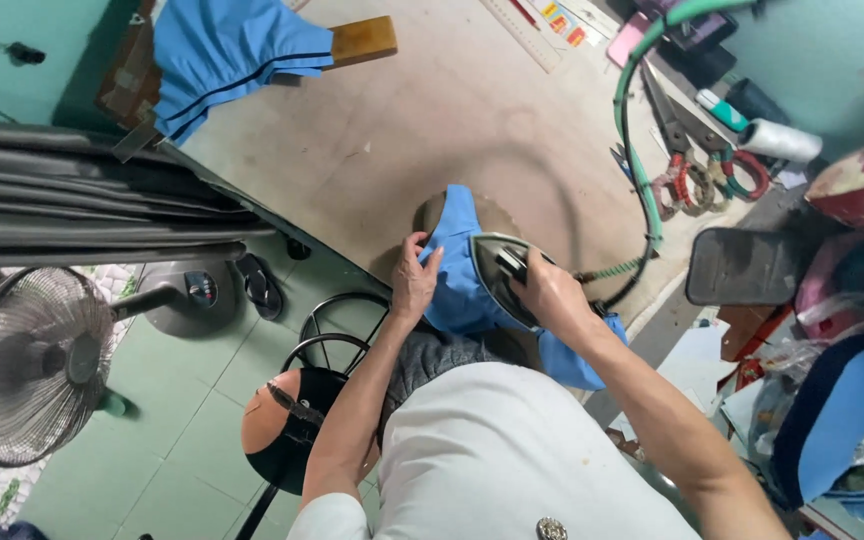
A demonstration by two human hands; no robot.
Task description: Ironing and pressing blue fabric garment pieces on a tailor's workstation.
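Observation:
A blue garment piece (457, 265) lies over a small padded pressing form at the near edge of the brown worktable (432, 120). My left hand (413, 277) rests flat on the cloth's left side, fingers spread. My right hand (549, 291) grips the handle of a heavy metal iron (500, 277), which sits on the blue cloth. A green-and-black hose and cord (634, 150) runs from the iron up across the table.
More blue fabric (222, 50) and a wooden block (362, 40) lie at the table's far left. Scissors (682, 140), a thread cone (777, 140) and rulers sit at the right. A standing fan (37, 360) and a stool (297, 420) stand on the green tile floor.

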